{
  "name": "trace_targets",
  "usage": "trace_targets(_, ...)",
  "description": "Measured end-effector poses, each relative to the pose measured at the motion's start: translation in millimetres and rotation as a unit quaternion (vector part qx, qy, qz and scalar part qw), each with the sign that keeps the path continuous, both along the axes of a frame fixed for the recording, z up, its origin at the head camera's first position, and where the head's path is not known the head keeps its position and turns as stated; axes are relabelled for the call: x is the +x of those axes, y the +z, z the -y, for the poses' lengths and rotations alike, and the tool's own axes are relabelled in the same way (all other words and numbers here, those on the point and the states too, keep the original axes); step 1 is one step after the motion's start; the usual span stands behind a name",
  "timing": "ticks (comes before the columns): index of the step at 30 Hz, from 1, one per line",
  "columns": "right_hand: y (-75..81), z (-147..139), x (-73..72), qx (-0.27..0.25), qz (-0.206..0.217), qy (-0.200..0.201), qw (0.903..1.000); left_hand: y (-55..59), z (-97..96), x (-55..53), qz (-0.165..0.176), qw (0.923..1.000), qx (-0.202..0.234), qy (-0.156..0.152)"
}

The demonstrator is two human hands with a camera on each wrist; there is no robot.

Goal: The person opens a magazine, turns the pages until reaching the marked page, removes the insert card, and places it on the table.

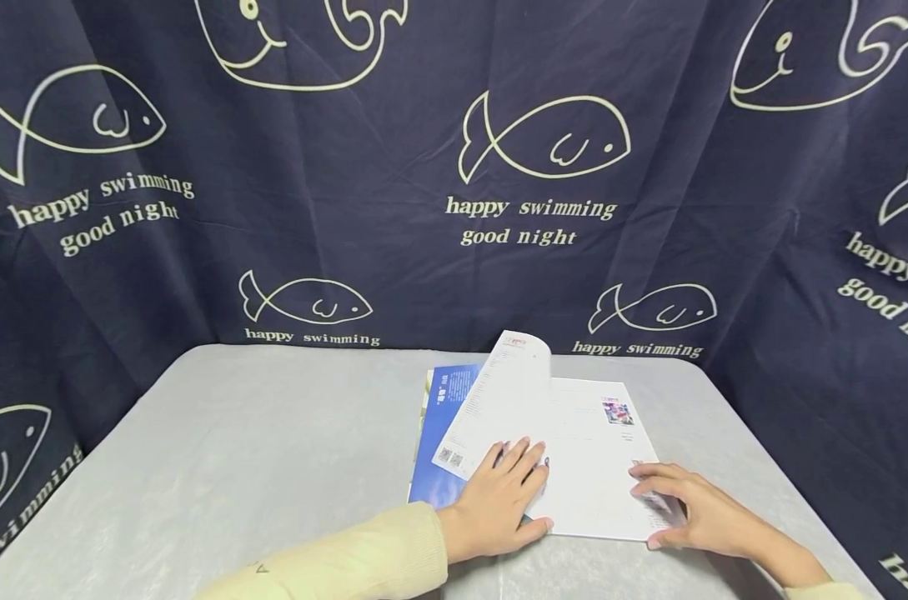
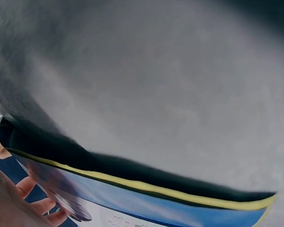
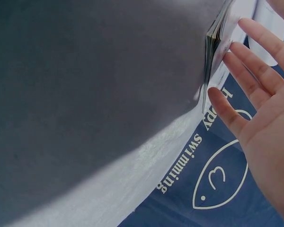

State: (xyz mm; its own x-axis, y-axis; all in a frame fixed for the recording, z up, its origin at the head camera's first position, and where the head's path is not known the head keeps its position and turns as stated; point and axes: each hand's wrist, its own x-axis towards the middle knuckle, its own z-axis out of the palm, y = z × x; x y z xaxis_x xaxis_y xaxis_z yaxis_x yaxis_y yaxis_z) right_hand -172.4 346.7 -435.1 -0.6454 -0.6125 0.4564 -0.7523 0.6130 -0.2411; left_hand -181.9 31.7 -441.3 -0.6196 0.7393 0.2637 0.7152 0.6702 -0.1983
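Note:
An open magazine (image 1: 592,487) lies on the table, its right-hand page mostly white with a small colour picture near the top. A white leaf (image 1: 499,400) turned to the left stands partly lifted and curled at its top, over a blue page (image 1: 431,467). Fingers spread, my left hand (image 1: 499,500) rests on the lower part near the fold. My right hand (image 1: 697,508) touches the lower right edge, its fingers slightly bent. In the right wrist view, those fingers (image 3: 260,71) look nearly straight against the pages (image 3: 220,42). The left wrist view catches the magazine's yellow-edged border (image 2: 156,187).
A pale grey cloth covers the table (image 1: 273,450). Dark blue curtains (image 1: 423,275) with fish drawings and lettering hang behind it and along both sides.

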Motion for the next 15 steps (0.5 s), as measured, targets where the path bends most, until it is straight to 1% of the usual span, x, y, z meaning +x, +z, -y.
trace_targets(9, 2.4, -0.8, -2.0, 0.001, -0.004, 0.006, 1.0000, 0.3, 1.4, 1.3, 0.006, 0.9999, 0.004, 0.014)
trace_targets(15, 3.7, -2.0, -3.7, 0.014, -0.003, 0.005, 0.9999, -1.3, 3.6, 0.5, 0.011, 0.9998, 0.009, 0.013)
